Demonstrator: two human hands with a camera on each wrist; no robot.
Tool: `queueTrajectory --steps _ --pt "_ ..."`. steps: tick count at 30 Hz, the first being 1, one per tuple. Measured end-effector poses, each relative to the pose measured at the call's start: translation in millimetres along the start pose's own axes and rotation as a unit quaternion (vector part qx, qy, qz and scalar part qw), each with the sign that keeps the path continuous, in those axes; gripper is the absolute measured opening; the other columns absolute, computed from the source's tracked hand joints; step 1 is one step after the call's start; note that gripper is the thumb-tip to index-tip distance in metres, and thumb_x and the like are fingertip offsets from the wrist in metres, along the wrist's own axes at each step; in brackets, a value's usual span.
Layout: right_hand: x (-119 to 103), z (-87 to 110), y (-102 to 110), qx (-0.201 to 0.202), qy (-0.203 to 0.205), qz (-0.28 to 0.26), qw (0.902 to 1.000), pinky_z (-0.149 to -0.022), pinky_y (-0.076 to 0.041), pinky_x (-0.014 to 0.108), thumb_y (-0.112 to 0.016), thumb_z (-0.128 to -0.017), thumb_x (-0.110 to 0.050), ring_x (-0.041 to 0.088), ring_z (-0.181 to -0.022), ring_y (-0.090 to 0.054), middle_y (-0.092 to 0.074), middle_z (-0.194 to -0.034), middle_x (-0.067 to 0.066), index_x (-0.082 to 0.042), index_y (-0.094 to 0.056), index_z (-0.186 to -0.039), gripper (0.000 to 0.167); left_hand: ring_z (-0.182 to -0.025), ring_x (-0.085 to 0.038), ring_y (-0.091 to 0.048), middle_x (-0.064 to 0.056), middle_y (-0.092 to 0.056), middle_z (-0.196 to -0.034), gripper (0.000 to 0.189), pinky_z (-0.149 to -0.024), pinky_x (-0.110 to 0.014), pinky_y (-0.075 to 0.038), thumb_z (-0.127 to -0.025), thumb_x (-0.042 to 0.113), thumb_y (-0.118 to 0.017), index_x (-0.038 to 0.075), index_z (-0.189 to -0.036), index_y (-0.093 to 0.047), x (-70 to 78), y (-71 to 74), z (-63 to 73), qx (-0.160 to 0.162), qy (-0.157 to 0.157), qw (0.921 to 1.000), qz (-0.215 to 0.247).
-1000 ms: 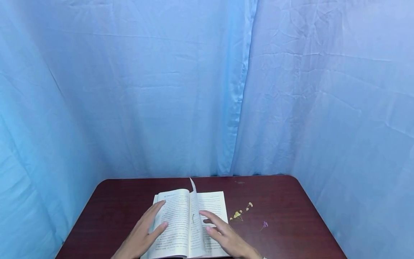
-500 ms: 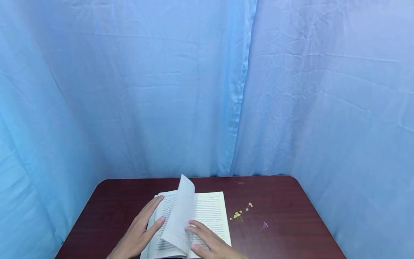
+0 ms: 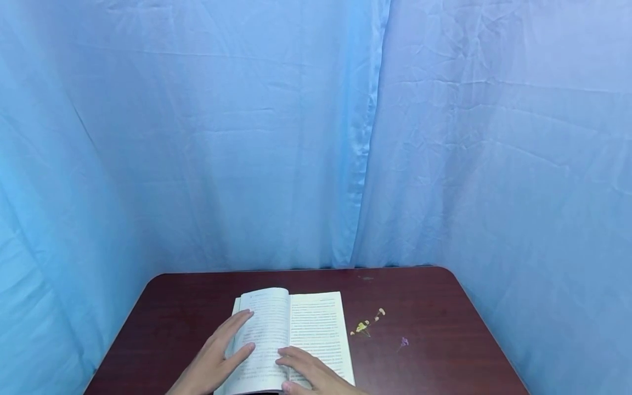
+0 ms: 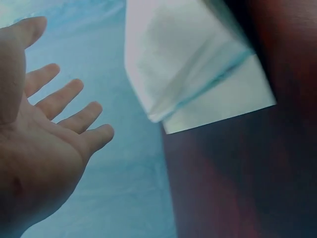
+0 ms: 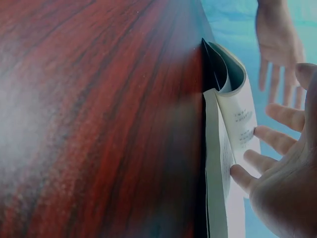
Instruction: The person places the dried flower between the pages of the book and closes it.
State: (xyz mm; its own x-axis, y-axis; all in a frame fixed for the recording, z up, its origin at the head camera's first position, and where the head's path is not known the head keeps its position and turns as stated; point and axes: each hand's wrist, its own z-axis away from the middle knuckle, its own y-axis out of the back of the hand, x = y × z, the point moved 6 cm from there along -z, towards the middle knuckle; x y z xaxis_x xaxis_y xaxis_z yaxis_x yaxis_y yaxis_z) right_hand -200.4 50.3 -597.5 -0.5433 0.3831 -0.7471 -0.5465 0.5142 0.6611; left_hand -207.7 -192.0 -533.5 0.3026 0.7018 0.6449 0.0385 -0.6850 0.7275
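Note:
A book (image 3: 316, 318) lies spread on the dark red table, its left side bulging up in a curve and its right side flatter, both covered in print. Over the left page lies my left hand (image 3: 217, 354), fingers spread; whether it touches the paper I cannot tell. My right hand (image 3: 316, 370) is above the lower part of the book near the spine, its fingers extended and loosely bent, with nothing held. In the right wrist view the fingertips of the right hand (image 5: 287, 153) reach the printed page (image 5: 242, 121). The left wrist view shows the left palm (image 4: 44, 134) with fingers apart.
Right of the book lie small dried yellow flowers (image 3: 362, 327) and a small purple flower (image 3: 404, 342). The dark red table (image 3: 434, 307) has rounded far corners. Blue curtains (image 3: 247, 164) hang behind it and at both sides.
The lifted page has swung over from right to left and now lies on the left side. My right hand has moved left and down toward the spine; my left hand stays nearly in place.

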Motion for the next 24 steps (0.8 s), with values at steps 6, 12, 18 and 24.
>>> queueTrajectory --steps 6,12,18,24 --pt "-2.6 -3.5 -2.5 0.010 0.027 0.006 0.9996 -0.133 -0.047 0.045 -0.052 -0.120 -0.038 0.025 -0.165 -0.049 -0.052 -0.174 0.008 -0.019 -0.058 -0.161 0.046 -0.149 -0.043 -0.064 -0.011 -0.065 -0.164 0.060 -0.119 -0.058 -0.059 -0.108 0.038 -0.078 0.012 -0.160 -0.062 -17.0 -17.9 8.7 -0.051 -0.011 0.9987 -0.003" --pt "-3.2 -4.6 -3.8 0.009 0.021 0.006 0.9997 -0.132 -0.047 0.043 -0.051 -0.121 -0.041 0.023 -0.165 -0.048 -0.052 -0.175 0.005 -0.019 -0.060 -0.160 0.046 -0.140 -0.044 -0.070 -0.013 -0.070 -0.157 0.056 -0.113 -0.047 -0.063 -0.108 0.037 -0.078 0.009 -0.155 -0.066 -27.3 -26.5 14.6 -0.043 -0.063 0.9966 -0.030" --pt "-2.6 -5.3 -2.7 0.006 0.019 0.009 0.9998 -0.132 -0.048 0.044 -0.050 -0.121 -0.041 0.023 -0.165 -0.048 -0.052 -0.175 0.004 -0.019 -0.061 -0.160 0.047 -0.144 -0.045 -0.067 -0.013 -0.068 -0.160 0.057 -0.117 -0.054 -0.060 -0.109 0.043 -0.076 0.011 -0.155 -0.067 -38.2 -32.3 14.4 -0.061 -0.033 0.9972 -0.030" --pt "-3.0 -6.2 -1.5 0.004 0.023 0.019 0.9996 -0.133 -0.047 0.046 -0.051 -0.120 -0.039 0.025 -0.166 -0.048 -0.053 -0.174 0.006 -0.017 -0.062 -0.159 0.046 -0.154 -0.051 -0.057 -0.020 -0.061 -0.166 0.063 -0.121 -0.071 -0.051 -0.107 0.046 -0.077 0.007 -0.156 -0.065 -47.7 -36.8 12.6 -0.091 0.003 0.9956 -0.024"
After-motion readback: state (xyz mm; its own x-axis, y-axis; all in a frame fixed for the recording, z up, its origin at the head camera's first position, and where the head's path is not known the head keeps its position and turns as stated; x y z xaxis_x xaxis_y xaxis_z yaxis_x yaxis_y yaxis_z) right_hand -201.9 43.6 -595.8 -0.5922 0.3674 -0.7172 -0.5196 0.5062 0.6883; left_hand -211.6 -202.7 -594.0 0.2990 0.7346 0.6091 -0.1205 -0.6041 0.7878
